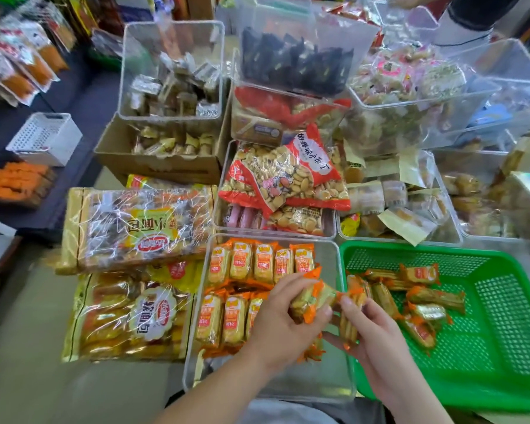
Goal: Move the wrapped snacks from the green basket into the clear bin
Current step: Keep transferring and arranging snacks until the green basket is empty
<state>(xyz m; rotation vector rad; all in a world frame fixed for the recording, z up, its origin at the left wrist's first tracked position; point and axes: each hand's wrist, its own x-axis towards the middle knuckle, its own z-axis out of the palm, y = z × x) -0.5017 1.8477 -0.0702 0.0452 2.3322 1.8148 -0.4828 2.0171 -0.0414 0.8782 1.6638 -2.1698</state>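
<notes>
Clear rectangular plastic bin (303,384): two rows of orange-and-yellow wrapped snacks (242,261) laid in. Green perforated plastic basket (487,347): about seven left, so I'd judge well past half. Left hand (285,328) grips one over the bin; right hand (377,341) pinches another alongside.

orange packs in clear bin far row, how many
5, side by side at the back of the clear bin: pack one, pack two, pack three, pack four, pack five; left hand may hide more.
</notes>
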